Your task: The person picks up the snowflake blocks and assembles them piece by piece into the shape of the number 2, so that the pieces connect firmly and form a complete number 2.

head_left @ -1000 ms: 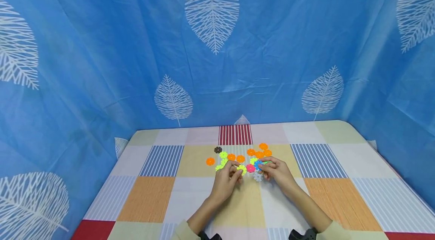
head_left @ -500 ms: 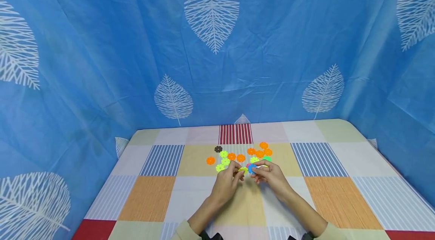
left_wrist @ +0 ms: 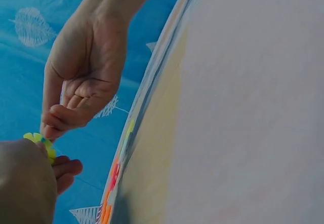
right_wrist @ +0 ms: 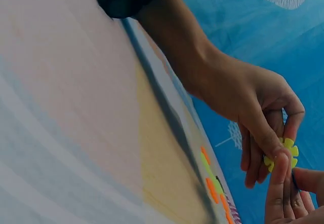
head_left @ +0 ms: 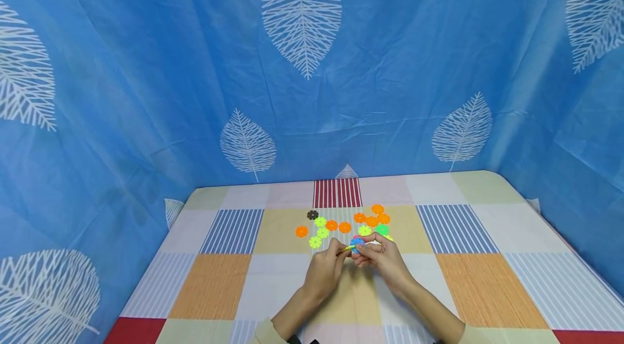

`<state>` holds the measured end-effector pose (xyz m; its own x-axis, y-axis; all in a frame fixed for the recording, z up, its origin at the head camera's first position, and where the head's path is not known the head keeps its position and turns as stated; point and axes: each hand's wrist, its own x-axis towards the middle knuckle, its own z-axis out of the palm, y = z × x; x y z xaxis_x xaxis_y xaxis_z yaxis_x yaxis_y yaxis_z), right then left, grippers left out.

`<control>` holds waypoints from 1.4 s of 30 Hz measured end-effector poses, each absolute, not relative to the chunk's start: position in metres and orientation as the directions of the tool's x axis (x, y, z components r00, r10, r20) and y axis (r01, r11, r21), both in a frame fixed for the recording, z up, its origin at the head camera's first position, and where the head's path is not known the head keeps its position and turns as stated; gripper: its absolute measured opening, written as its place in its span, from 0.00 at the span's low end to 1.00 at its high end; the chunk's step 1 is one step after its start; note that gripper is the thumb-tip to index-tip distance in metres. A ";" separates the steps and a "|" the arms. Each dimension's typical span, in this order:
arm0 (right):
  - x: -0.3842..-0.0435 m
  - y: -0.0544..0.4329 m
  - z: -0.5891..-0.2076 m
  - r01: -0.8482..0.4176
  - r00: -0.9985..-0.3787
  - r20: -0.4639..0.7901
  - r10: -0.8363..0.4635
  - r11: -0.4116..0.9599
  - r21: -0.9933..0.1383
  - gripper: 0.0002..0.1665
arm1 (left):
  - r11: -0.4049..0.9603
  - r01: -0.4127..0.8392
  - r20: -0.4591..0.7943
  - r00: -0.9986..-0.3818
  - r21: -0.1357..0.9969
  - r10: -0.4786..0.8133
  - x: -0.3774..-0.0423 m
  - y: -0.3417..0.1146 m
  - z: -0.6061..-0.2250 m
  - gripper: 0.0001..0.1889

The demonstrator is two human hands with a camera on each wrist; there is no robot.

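Observation:
My left hand [head_left: 323,269] pinches a yellow-green flower-shaped snap disc [head_left: 348,248] between thumb and fingers, turned nearly edge-on in the head view. Facing it, my right hand [head_left: 388,264] pinches a blue snap disc [head_left: 357,245] of the same kind. The two discs meet edge against edge just above the table; fingers hide whether their slots are joined. In the right wrist view the yellow-green disc [right_wrist: 291,148] shows its notched rim between the fingertips, and the blue one is mostly covered. A pink disc [head_left: 355,237] peeks out behind the blue one.
Loose discs lie just beyond the hands: several orange [head_left: 344,227], several yellow-green [head_left: 315,242], one dark brown [head_left: 312,215] and one green [head_left: 382,230]. A patchwork cloth [head_left: 214,284] covers the table. Blue leaf-print curtain [head_left: 380,89] encloses its back and sides.
My right hand has moved left with the blue disc until it meets the yellow-green one. The left hand has turned its disc from face-on to nearly edge-on.

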<state>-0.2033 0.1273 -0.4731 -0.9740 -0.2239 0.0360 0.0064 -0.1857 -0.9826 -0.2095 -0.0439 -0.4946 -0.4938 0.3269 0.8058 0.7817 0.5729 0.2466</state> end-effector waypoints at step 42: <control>-0.224 0.169 -0.508 -0.530 -0.826 0.482 -0.291 0.692 -0.490 0.13 | -0.101 0.122 0.151 -0.925 0.987 0.349 -0.198 -0.042 -0.479 0.06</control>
<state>-0.2238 0.1689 -0.5076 -0.8262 -0.2910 0.4825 -0.5298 0.6924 -0.4898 -0.1980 -0.0417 -0.4790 -0.9250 0.3489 0.1505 0.1224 -0.1014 0.9873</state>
